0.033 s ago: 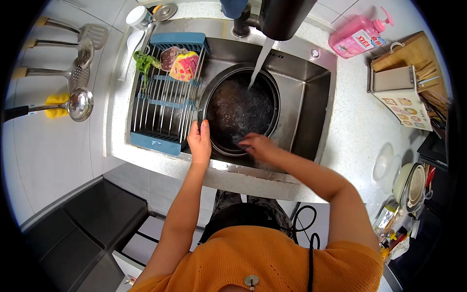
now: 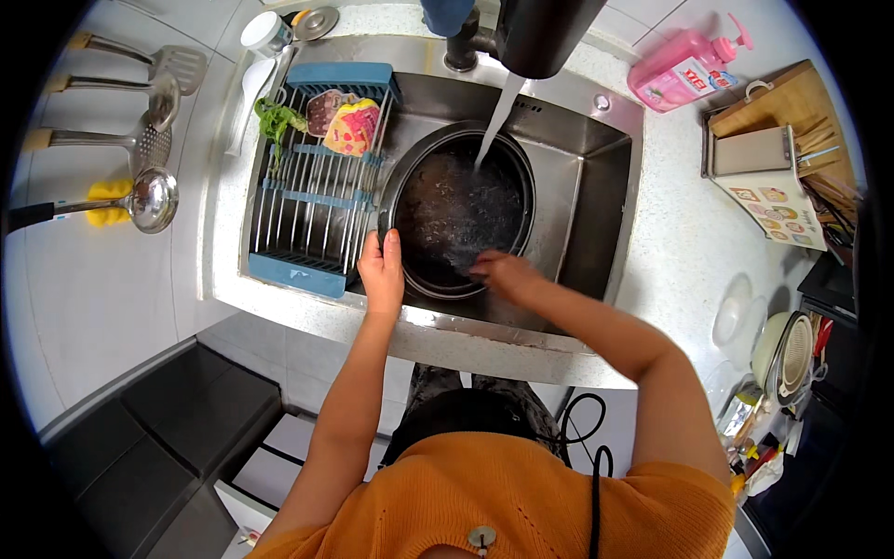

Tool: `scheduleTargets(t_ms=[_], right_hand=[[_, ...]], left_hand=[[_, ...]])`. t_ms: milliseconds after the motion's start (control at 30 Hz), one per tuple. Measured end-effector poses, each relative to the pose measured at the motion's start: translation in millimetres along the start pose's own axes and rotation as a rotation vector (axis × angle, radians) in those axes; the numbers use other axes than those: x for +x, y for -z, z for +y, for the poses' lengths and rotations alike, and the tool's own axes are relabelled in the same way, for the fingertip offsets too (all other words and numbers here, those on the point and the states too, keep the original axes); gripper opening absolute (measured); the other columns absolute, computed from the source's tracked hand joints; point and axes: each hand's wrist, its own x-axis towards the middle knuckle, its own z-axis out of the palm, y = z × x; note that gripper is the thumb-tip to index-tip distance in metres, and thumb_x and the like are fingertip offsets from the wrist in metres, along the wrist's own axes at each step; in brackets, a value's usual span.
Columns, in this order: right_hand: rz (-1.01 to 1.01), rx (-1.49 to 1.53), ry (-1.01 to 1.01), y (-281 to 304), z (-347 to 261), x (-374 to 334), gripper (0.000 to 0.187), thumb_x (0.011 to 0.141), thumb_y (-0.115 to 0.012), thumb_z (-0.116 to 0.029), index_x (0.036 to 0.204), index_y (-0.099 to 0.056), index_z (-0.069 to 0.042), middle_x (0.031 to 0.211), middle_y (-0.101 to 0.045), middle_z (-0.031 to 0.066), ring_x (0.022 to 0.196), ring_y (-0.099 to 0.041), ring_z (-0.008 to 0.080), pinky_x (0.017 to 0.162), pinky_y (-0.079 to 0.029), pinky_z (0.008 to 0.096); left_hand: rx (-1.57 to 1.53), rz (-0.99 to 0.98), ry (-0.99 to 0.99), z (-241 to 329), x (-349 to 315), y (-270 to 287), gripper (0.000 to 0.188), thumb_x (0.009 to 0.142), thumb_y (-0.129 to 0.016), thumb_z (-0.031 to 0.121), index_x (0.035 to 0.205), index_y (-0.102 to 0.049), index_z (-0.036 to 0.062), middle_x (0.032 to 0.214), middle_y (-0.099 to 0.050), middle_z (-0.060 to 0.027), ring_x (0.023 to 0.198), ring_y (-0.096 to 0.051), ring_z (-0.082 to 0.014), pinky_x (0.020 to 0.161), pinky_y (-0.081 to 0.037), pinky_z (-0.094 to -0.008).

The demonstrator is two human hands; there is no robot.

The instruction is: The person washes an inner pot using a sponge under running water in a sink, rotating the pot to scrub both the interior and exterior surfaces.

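Note:
A round dark pot [image 2: 402, 182] sits in the steel sink with water in it. A stream from the black faucet [image 2: 540, 42] falls into the pot and ripples the surface. My left hand [image 2: 381, 270] grips the pot's near-left rim, thumb up along the edge. Over the near-right part of the pot is my right hand [image 2: 507, 276], its fingers curled together at the water. A greyish blur lies by its fingertips; what the fingers hold, if anything, I cannot make out.
Left of the pot, a blue-ended drying rack [image 2: 298, 276] holds green leaves [image 2: 277, 121] and a colourful sponge [image 2: 352, 129]. A pink soap bottle [image 2: 678, 74] stands behind the sink's right corner. Ladles and a slotted turner [image 2: 177, 67] hang on the left wall.
My right hand has shifted slightly to the right over the water. My left hand stays on the rim, and the water keeps running.

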Motion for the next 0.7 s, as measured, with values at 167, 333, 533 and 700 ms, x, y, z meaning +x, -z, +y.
scheduleTargets(t_ms=[167, 333, 533, 700], right_hand=[[-0.003, -0.667, 0.222, 91.8, 50.4, 21.1, 0.026, 0.069, -0.052, -0.008, 0.093, -0.059, -0.013, 0.106, -0.05, 0.0015, 0.095, -0.05, 0.0214, 0.068, -0.049, 0.0314], [0.097, -0.763, 0.318, 108.1, 38.5, 81.9, 0.025, 0.067, -0.054, -0.01, 0.092, -0.058, -0.011, 0.1, -0.051, 0.0016, 0.089, -0.049, 0.02, 0.064, -0.048, 0.0284], [0.219, -0.686, 0.072, 39.2, 51.6, 108.9, 0.031, 0.07, -0.052, -0.007, 0.101, -0.053, -0.01, 0.103, -0.052, 0.0091, 0.085, -0.056, 0.0207, 0.063, -0.049, 0.0289], [-0.288, -0.318, -0.229, -15.8, 22.8, 87.0, 0.032, 0.073, -0.05, -0.015, 0.103, -0.05, -0.006, 0.096, -0.056, 0.0204, 0.079, -0.059, 0.0288, 0.065, -0.049, 0.0374]], left_hand=[[-0.004, 0.026, -0.043, -5.0, -0.4, 0.1, 0.027, 0.087, -0.049, 0.019, 0.068, -0.041, 0.002, 0.055, -0.035, -0.0015, 0.054, -0.031, -0.0084, 0.046, -0.029, -0.026], [0.006, 0.015, -0.003, -6.7, -2.5, 5.9, 0.024, 0.085, -0.051, 0.018, 0.071, -0.044, 0.0008, 0.055, -0.039, -0.0044, 0.053, -0.034, -0.0095, 0.047, -0.032, -0.027], [-0.011, 0.017, -0.056, -3.0, -0.5, -1.4, 0.025, 0.085, -0.051, 0.019, 0.07, -0.044, 0.0008, 0.055, -0.039, -0.0043, 0.053, -0.034, -0.0092, 0.047, -0.033, -0.027], [0.014, 0.006, -0.009, -9.4, -1.6, 4.2, 0.025, 0.088, -0.046, 0.02, 0.071, -0.043, 0.0021, 0.058, -0.033, 0.0024, 0.056, -0.029, -0.0067, 0.048, -0.028, -0.0241]])
